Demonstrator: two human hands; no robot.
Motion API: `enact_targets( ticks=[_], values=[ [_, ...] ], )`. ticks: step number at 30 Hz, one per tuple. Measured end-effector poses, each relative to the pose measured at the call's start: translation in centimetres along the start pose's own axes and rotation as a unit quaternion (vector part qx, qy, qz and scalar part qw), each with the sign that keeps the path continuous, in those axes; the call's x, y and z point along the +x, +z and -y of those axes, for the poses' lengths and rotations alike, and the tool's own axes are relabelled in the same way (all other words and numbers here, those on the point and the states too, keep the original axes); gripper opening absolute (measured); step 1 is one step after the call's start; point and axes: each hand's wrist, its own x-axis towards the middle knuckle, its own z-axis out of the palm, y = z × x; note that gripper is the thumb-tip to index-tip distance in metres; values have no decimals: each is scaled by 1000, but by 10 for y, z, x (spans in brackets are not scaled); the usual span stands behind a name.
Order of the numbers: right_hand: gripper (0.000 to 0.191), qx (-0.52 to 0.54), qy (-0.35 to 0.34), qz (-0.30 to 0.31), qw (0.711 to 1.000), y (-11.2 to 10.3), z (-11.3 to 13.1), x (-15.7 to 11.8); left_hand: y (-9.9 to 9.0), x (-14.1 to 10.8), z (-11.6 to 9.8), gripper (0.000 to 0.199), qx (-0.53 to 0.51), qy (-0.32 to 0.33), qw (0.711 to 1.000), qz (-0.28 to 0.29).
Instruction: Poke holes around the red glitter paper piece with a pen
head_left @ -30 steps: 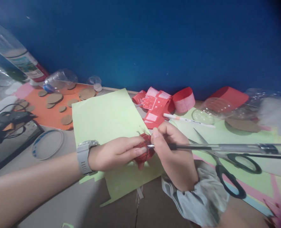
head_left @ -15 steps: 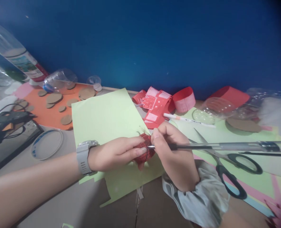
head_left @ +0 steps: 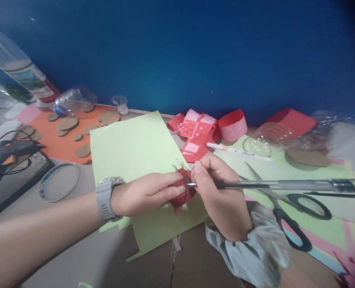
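Observation:
My left hand [head_left: 149, 194], with a grey watch [head_left: 107, 198] on its wrist, is closed on a small dark-red woven cloth piece [head_left: 189, 194] with frayed ends. In my right hand [head_left: 219, 196] is a clear ballpoint pen [head_left: 285, 185], lying almost level. Its tip meets the cloth beside my left fingertips, and part of its barrel is hidden behind my thumb. Beneath both hands lies a light green paper sheet [head_left: 132, 148]. A grey-blue scrunchie [head_left: 255, 248] circles my right wrist.
Scissors [head_left: 294, 220] lie at right beside a white marker [head_left: 239, 152]. Red paper strips [head_left: 198, 132] stand behind the hands. Cardboard discs [head_left: 67, 123] rest on orange paper [head_left: 49, 138] at left, near a tape ring [head_left: 59, 182], a glue gun [head_left: 15, 152] and a plastic bottle [head_left: 27, 72].

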Motion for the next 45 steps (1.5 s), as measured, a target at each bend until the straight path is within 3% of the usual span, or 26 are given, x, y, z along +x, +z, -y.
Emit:
enact_targets(
  ticks=[22, 28, 45],
  values=[
    [29, 28, 2, 7, 1000, 1, 0, 1, 0, 0, -3, 26, -16, 1, 1000, -2],
    [30, 58, 12, -15, 998, -2, -1, 3, 2, 1, -4, 28, -30, -6, 999, -21],
    [30, 65, 3, 33, 997, -2, 0, 2, -2, -2, -4, 24, 13, -20, 1000, -1]
  ],
)
